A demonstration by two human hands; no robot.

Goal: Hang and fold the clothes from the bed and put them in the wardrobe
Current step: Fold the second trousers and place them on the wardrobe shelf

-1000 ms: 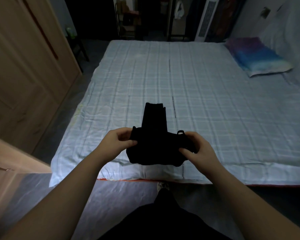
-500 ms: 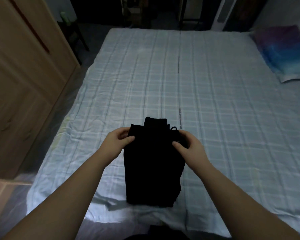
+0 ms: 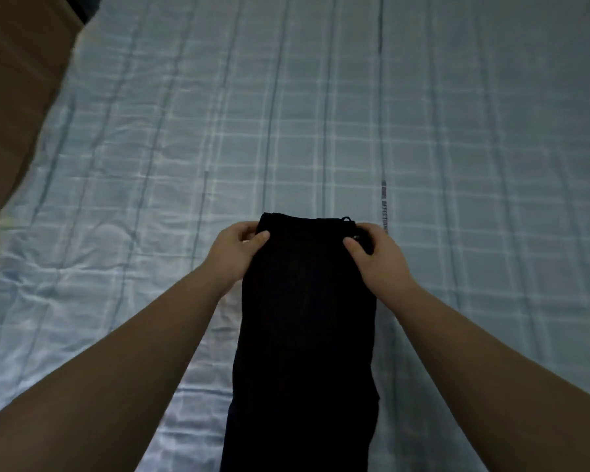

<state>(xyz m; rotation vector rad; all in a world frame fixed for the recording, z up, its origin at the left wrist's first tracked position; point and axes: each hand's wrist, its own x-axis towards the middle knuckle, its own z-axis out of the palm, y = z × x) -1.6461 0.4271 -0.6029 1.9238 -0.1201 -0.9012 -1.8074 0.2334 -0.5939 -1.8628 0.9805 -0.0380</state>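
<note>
A black garment (image 3: 305, 328), folded into a long narrow strip, lies on the bed (image 3: 150, 165) and runs from the middle of the view down past the bottom edge. A small drawstring loop shows at its top right corner. My left hand (image 3: 237, 252) pinches the top left corner. My right hand (image 3: 377, 255) pinches the top right corner. Both hold the far end of the strip just above the checked sheet.
The pale blue checked sheet covers nearly the whole view and is wrinkled at the left. A wooden wardrobe panel (image 3: 11, 80) stands along the upper left edge, close beside the bed.
My view has tilted down and closer to the bed. The black garment has unrolled from a bunched bundle into a long strip laid toward me. Both hands moved forward with its far end.
</note>
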